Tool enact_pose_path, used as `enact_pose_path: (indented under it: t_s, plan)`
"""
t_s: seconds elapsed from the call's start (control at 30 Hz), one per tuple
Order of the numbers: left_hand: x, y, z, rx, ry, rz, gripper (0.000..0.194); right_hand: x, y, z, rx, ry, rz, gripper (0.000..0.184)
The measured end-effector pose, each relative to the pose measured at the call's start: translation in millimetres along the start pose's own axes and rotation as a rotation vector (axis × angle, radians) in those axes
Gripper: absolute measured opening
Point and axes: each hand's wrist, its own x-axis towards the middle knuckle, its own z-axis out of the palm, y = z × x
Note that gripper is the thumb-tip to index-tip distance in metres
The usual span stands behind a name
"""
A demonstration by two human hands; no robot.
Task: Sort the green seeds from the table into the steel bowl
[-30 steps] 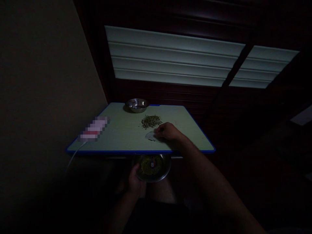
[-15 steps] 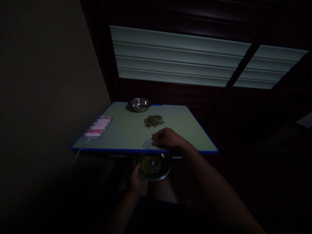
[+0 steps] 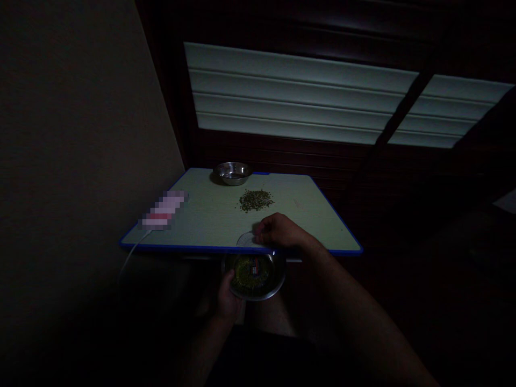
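Below the table's front edge, my left hand grips the left rim of a metal bowl, thumb on the inside. Small green grains that look like beans lie in the bowl, along with a small dark piece bearing an orange and white mark. My right hand is over the front edge of the table, fingers pinched on a thin, see-through rounded sheet that looks like plastic. Beyond this hand, a loose pile of similar small grains is spread on the tabletop.
The pale table has a blue rim. A second metal bowl stands at its back left. A blurred-out pink item with a white cable lies by the left edge. A wall rises on the left; dark shutters stand behind.
The view has shifted very slightly. My right hand and the clear sheet stay at the table's front edge, and my left hand keeps hold of the bowl.
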Motion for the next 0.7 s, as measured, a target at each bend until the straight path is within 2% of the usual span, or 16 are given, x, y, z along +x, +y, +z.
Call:
enact_pose_path:
  t_s: [0.2,0.33,0.43,0.53,0.7]
  plan:
    - [-4.7,0.2,7.3,-0.033,0.025,-0.016,0.024,1.4,3.9,-1.4,0.115,-0.064,-0.023,0.019]
    - [-4.8,-1.1,6.5,-0.034,0.030,-0.031,0.022,12.9,6.4,-15.7,0.293,-0.092,-0.063,0.020]
    - [-4.3,-1.9,4.3,0.000,0.026,-0.082,0.019,29.8,6.4,-32.8,0.348,0.069,-0.126,0.020]
    - [-4.8,-2.2,3.8,0.039,0.009,-0.133,0.018,51.0,10.6,-46.0,0.397,0.310,-0.128,0.020]
    - [-4.5,-3.6,4.6,0.042,0.024,-0.136,0.018,80.6,36.2,-49.5,0.415,0.683,-0.091,0.017]
